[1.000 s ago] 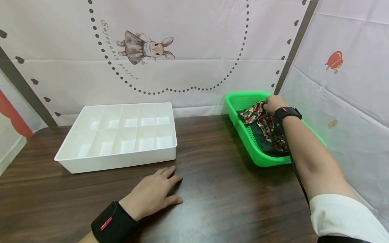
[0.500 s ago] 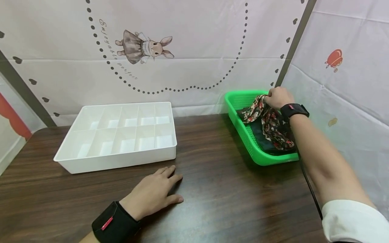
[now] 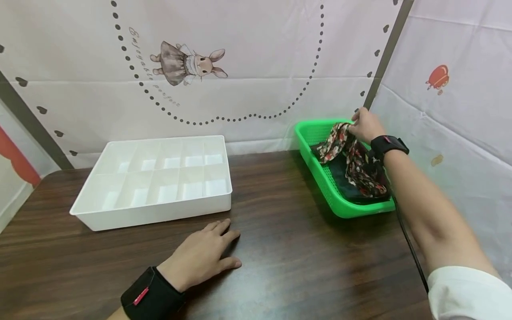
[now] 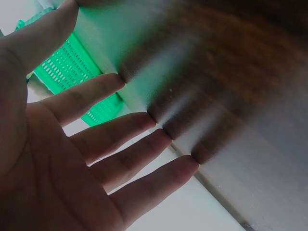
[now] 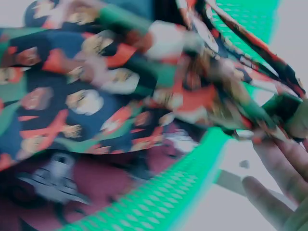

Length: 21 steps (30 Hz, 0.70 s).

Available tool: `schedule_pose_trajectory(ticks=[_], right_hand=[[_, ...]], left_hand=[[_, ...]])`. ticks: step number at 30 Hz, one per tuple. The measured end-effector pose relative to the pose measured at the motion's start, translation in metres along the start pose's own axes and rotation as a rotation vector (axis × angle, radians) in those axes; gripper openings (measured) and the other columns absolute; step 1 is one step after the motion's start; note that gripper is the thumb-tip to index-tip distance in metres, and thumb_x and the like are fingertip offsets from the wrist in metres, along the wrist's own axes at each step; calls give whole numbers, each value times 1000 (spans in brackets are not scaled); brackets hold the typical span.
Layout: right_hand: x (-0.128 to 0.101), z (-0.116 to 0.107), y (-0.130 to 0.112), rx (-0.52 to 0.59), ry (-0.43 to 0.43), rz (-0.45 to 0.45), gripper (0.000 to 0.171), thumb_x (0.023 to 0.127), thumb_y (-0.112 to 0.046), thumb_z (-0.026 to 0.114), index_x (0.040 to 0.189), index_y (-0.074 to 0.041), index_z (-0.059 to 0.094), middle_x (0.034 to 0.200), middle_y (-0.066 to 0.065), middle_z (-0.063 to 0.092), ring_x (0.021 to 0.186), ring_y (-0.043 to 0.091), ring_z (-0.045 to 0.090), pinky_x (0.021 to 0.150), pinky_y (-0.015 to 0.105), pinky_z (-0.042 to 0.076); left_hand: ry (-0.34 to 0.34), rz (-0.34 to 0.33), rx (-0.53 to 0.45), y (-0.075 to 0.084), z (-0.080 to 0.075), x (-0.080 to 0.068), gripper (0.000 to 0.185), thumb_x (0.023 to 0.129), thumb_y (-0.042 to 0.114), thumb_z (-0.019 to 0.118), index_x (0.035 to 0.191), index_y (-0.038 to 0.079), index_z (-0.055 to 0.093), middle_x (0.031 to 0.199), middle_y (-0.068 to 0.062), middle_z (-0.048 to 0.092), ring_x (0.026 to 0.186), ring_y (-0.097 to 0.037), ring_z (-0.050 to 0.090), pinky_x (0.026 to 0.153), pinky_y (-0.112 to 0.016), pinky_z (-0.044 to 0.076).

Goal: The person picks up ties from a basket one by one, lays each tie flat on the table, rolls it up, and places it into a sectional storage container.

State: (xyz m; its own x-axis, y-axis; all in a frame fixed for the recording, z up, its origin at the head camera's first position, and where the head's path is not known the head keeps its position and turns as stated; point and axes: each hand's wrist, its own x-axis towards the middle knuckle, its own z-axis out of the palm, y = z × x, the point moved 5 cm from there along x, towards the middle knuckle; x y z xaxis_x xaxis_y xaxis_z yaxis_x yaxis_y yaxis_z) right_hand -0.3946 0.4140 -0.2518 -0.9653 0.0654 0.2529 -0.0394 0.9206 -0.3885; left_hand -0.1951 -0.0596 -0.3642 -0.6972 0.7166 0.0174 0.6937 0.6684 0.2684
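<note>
My right hand [image 3: 365,125] pinches a floral patterned cloth [image 3: 352,160] and holds one end of it up over the green basket [image 3: 320,173] at the back right of the table. In the right wrist view the cloth [image 5: 110,91] fills the frame, with the basket's rim [image 5: 159,197] below it and my fingertips [image 5: 284,168] at the right. A dark cloth [image 3: 346,184] lies under it in the basket. My left hand [image 3: 202,254] rests flat on the dark wooden table [image 3: 280,249], fingers [image 4: 120,139] spread, just in front of the white divided tray [image 3: 158,178].
The white tray has several empty compartments and stands at the back left. A pale curtain with a rabbit picture [image 3: 188,62] hangs behind the table, and a second curtain panel [image 3: 460,89] closes off the right side just past the basket.
My right hand has risen a little toward the back of the basket, drawing the floral cloth upward. The left hand has stayed still.
</note>
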Motion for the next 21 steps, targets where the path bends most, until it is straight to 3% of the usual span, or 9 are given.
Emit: schedule_pose_trajectory(ticks=[3,7,10,16,21], right_hand=[[3,-16,-20,-2,64,-29,39,106,-13,50,132,15,56,123,38,60,106,51,59,88,62,47],[4,-41,-50,-64,194,-118,35,102,-9,48,117,14,70,112,35,64,95,47,59,79,55,43],[-1,-61,-72,-109,290,-152,32,97,-7,48,106,13,72,105,31,62,94,44,55,76,50,37],[-18,-102,-126,-196,452,-212,28,98,-9,49,110,11,66,102,24,53,93,44,52,71,47,32],[-44,-132,-183,-223,638,-408,26,101,-8,50,107,11,67,100,22,54,87,40,51,72,45,31]], left_hand=[[4,-5,11,-2,-2,-3,64,97,47,77,142,3,65,152,-31,50,138,-49,52,105,-60,48],[0,-14,12,-4,-2,-6,65,97,47,76,143,3,65,153,-31,50,138,-49,51,105,-60,47],[-1,-21,10,-7,0,-8,65,97,47,76,143,3,64,153,-31,50,138,-49,51,105,-60,47],[-15,-46,-7,-14,2,-12,65,97,48,76,143,4,64,153,-30,50,138,-47,52,104,-60,48],[33,-12,-19,-13,-9,-10,61,99,44,75,143,3,64,149,-26,56,133,-43,58,100,-57,52]])
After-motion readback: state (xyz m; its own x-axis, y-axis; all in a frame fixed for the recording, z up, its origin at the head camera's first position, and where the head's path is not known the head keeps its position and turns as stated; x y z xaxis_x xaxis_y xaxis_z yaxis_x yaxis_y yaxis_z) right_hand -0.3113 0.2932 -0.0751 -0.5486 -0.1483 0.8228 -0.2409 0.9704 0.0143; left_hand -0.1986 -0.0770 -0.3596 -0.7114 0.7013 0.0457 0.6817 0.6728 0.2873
